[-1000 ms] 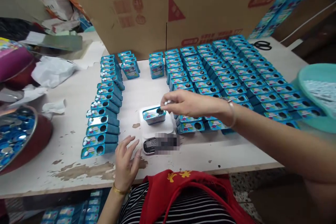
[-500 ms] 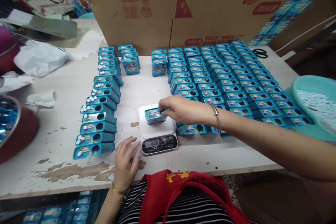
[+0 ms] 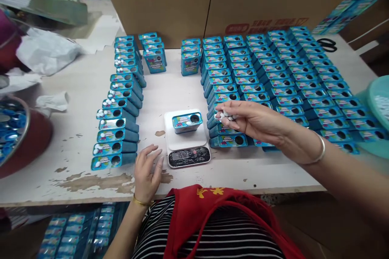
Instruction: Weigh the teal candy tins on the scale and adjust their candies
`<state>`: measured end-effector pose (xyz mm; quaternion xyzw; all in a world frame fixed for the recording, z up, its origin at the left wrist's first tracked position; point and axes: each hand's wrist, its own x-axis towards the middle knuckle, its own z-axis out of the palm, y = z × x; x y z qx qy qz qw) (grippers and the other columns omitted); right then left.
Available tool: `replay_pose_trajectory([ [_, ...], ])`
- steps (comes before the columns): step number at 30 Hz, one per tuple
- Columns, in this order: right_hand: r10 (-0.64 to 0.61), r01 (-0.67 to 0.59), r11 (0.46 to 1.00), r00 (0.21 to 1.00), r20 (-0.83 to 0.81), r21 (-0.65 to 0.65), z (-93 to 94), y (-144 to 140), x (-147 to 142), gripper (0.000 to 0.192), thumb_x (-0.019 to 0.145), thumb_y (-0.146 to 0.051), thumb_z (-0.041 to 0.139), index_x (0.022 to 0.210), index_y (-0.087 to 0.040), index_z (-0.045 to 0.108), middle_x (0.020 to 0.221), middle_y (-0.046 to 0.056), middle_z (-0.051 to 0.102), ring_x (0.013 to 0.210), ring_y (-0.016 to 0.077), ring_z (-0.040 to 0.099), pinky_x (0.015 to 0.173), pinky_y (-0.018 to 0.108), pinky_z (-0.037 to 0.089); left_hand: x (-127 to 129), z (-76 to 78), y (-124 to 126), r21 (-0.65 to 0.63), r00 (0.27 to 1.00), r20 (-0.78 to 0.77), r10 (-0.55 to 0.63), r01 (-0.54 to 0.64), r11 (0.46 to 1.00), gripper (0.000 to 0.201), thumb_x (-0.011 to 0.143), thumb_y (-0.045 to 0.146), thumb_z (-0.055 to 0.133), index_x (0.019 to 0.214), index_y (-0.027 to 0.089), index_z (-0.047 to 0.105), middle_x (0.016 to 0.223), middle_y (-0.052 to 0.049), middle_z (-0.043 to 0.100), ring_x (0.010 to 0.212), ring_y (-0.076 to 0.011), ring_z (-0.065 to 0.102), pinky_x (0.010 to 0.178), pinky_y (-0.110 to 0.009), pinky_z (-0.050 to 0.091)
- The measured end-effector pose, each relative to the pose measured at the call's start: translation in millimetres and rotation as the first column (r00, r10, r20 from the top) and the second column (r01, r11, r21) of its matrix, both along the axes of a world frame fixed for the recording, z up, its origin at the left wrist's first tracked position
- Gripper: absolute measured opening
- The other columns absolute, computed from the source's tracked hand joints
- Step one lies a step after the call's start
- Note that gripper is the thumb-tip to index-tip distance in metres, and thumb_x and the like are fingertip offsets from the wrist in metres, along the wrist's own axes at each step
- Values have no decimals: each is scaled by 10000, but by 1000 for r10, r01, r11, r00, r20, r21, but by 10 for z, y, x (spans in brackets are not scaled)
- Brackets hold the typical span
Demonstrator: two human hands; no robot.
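Drawn rightward since the earlier frame, the right hand (image 3: 255,123) is pinched around white pellets (image 3: 225,116), which could be spilled if pressure were eased. One blue tin (image 3: 184,122) is carried on the scale (image 3: 180,141); the left hand (image 3: 147,175) is spread nearby.

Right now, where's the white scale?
In the middle of the head view, the white scale sits under a blue box, right of the left hand.

There are two hands (image 3: 148,173), one scale (image 3: 182,141) and one container (image 3: 182,122) on it.
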<state>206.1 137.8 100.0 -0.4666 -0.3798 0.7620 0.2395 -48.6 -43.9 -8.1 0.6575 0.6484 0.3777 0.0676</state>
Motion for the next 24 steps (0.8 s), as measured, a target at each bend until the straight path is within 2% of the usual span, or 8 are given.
replay_pose_trajectory([
  [3,24,-24,1000,999,26,-10,-43,-48,43,205,728,-219,721,898,-129,652,833,36,620,645,68,554,583,185,483,36,88,107,60,1000,-16,-13,14,998,318,852,142,563,1162,211,564,1161,-90,572,1104,-209,542,953,-398,446],
  [8,59,-60,995,998,17,74,-38,-61,-71,209,739,-247,710,893,-125,639,786,33,627,570,57,513,481,178,394,150,303,392,157,988,-128,-86,106,982,433,851,203,576,1274,249,496,1255,-102,521,1201,-250,477,1003,-444,401],
  [12,125,-127,979,992,20,160,-27,-45,-216,158,795,-245,644,907,-135,622,729,18,614,529,54,481,458,178,342,264,400,616,131,950,-277,-144,186,974,414,879,324,550,1282,249,493,1347,-116,465,1290,-292,389,1055,-510,306],
  [16,144,-145,969,989,20,199,-18,-22,-323,94,842,-191,559,899,-127,597,681,-1,589,498,47,451,458,176,327,363,402,773,86,916,-358,-183,227,970,396,896,376,513,1270,249,500,1401,-108,433,1339,-287,334,1090,-525,231],
  [20,171,-180,951,984,58,251,4,-3,-419,94,869,-165,507,902,-117,581,588,-30,544,462,45,419,447,171,309,401,426,875,69,909,-352,-224,264,962,409,905,388,494,1285,240,479,1429,-114,402,1356,-282,314,1105,-528,200],
  [24,175,-191,949,981,86,250,19,3,-521,119,854,-117,498,914,-109,600,619,-20,572,485,43,452,447,169,307,356,475,911,111,959,-234,-160,190,975,407,904,349,502,1295,245,457,1367,-112,459,1321,-271,370,1087,-515,254],
])
